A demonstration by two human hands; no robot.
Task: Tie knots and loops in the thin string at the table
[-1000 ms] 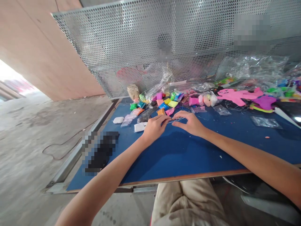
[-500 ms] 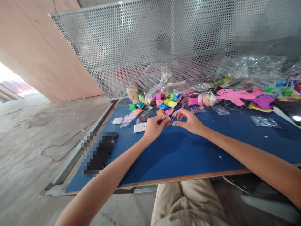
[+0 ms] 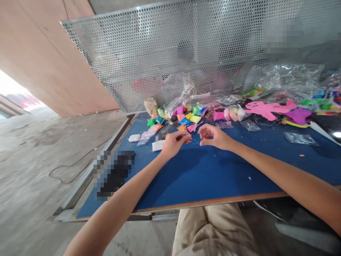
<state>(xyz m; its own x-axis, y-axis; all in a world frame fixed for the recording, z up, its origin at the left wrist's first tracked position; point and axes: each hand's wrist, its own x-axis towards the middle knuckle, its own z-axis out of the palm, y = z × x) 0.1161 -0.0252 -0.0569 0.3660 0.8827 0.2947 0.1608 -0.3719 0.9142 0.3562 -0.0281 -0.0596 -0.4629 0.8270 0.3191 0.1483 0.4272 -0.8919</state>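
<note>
My left hand (image 3: 176,141) is closed in a pinch above the blue tabletop, holding a thin pale thread (image 3: 194,140) whose loose part sticks out to the right in a small curve. Facing it, my right hand (image 3: 211,137) is curved, with thumb and fingers apart and nothing visible between them. The thread's free part reaches toward the right fingertips; contact there cannot be made out. Just beyond the hands lie small coloured packets, among them an orange packet (image 3: 182,127) and a pink packet (image 3: 192,128). A white box-like piece (image 3: 158,145) lies partly behind my left hand.
A blue table (image 3: 213,177) has a perforated metal panel (image 3: 160,53) along its back. A pink figure-shaped piece (image 3: 266,108), clear bags (image 3: 301,138) and a white oval case (image 3: 134,138) lie on it. A blurred-out black item (image 3: 117,174) is at the left edge.
My right hand has moved slightly to the right, away from my left hand, and the gap between them is wider. The thread now stretches out more from the left fingertips.
</note>
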